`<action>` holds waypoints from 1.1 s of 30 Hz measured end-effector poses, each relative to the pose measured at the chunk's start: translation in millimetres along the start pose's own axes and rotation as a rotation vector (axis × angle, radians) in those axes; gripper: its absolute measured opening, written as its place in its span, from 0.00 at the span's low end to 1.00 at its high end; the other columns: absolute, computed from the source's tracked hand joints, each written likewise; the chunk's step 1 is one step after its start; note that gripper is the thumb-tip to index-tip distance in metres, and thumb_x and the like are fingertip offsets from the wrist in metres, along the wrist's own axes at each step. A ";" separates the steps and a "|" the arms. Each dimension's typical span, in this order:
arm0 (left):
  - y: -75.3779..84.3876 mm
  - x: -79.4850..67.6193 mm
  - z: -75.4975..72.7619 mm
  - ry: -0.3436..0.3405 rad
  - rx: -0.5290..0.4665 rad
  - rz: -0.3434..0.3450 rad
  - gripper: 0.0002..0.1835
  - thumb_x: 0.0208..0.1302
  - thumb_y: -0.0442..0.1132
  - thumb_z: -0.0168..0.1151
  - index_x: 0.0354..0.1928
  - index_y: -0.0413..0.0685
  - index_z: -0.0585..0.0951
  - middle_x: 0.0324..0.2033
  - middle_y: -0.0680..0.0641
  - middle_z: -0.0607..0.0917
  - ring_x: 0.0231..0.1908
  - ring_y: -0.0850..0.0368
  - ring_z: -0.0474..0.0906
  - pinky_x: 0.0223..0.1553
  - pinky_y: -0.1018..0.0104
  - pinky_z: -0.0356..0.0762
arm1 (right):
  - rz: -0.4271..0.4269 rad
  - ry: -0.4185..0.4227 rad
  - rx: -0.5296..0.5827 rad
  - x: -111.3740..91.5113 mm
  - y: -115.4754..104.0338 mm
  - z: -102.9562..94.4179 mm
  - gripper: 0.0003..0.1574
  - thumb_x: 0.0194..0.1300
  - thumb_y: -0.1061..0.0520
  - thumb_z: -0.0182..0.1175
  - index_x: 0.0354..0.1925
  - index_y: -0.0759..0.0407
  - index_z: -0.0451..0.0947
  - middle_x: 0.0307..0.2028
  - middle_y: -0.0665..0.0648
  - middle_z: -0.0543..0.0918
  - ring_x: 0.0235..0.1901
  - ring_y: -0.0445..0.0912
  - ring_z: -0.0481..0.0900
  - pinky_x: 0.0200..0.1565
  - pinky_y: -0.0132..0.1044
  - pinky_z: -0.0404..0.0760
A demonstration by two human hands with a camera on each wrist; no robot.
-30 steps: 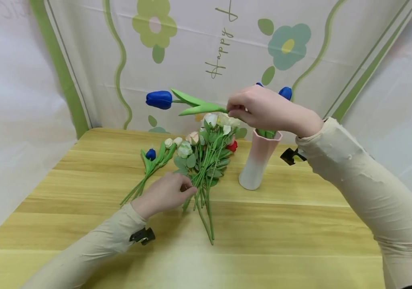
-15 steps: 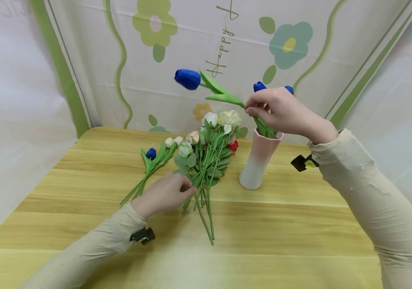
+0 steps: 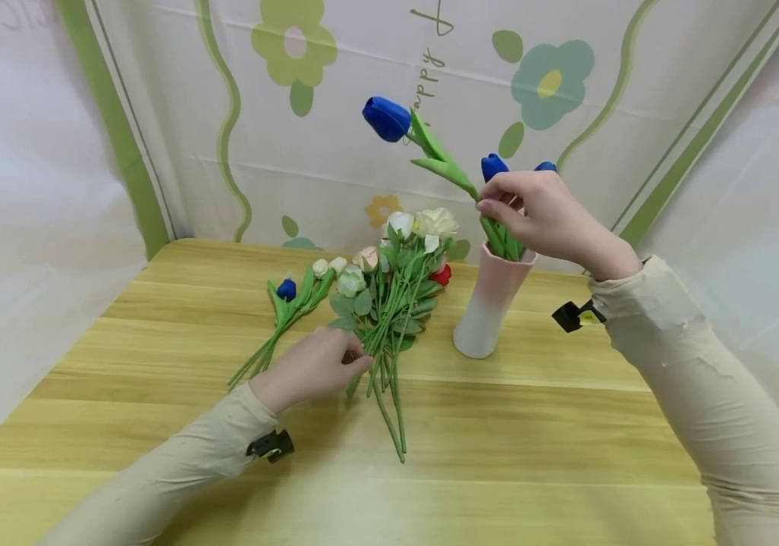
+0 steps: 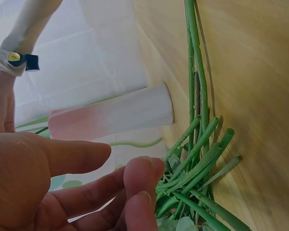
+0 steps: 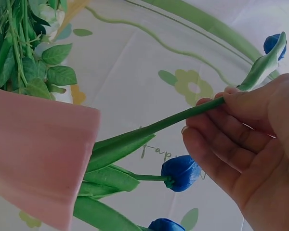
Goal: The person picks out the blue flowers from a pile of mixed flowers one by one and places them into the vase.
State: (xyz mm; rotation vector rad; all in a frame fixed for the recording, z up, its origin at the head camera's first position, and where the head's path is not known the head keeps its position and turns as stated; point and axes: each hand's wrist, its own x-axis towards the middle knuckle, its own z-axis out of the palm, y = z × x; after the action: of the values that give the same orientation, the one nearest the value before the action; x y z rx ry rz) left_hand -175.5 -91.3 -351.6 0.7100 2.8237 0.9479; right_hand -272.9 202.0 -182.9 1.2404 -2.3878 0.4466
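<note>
Thumb and fingertips of my right hand (image 3: 556, 216) pinch the green stem of a blue artificial tulip (image 3: 387, 119), whose bloom tilts up to the left. In the right wrist view the tulip's stem (image 5: 168, 122) runs down to the mouth of the pink-and-white vase (image 5: 33, 149); its lower end is hidden there. Other blue tulips (image 3: 494, 166) stand in the vase, partly behind my right hand. Loosely bent, my left hand (image 3: 310, 364) lies beside the bundle of flower stems (image 3: 389, 334). Its thumb and fingers (image 4: 82, 156) have nothing between them in the left wrist view.
White, cream, peach and red artificial flowers (image 3: 435, 222) top the bundle on the wooden table (image 3: 532, 455). Left of it lie a blue tulip (image 3: 286, 289) and small white tulips (image 3: 321, 268). A patterned cloth (image 3: 362, 61) hangs behind the table.
My right hand has moved right over the vase with the tulip, whose bloom has swung from level to tilted upward. My left hand has stayed in place.
</note>
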 end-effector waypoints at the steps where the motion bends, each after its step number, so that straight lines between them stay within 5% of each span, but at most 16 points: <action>1: -0.2 0.2 0.2 0.002 -0.001 0.000 0.23 0.71 0.46 0.59 0.15 0.54 0.69 0.10 0.57 0.64 0.12 0.65 0.59 0.16 0.68 0.57 | 0.008 0.008 0.003 -0.7 0.6 0.3 0.02 0.65 0.67 0.63 0.38 0.64 0.82 0.30 0.54 0.83 0.30 0.40 0.78 0.35 0.30 0.77; 12: -3.0 1.3 3.8 -0.001 0.004 0.006 0.23 0.71 0.46 0.59 0.15 0.54 0.70 0.10 0.57 0.64 0.11 0.65 0.59 0.16 0.69 0.57 | 0.100 0.072 -0.004 -16.4 9.8 8.0 0.02 0.67 0.66 0.62 0.38 0.66 0.82 0.32 0.56 0.84 0.30 0.43 0.80 0.35 0.26 0.75; 33: -4.5 0.6 4.9 -0.012 -0.005 0.035 0.24 0.71 0.45 0.59 0.15 0.55 0.67 0.10 0.58 0.62 0.11 0.65 0.57 0.16 0.70 0.57 | 0.355 0.371 0.058 -58.7 23.9 39.6 0.12 0.67 0.59 0.60 0.36 0.69 0.82 0.31 0.59 0.83 0.32 0.46 0.79 0.35 0.24 0.74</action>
State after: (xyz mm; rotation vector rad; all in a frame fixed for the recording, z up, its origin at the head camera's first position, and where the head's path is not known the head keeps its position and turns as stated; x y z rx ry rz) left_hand -176.8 -91.5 -358.1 0.7643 2.8070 0.9518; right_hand -270.6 238.0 -248.3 0.6756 -2.2773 0.7835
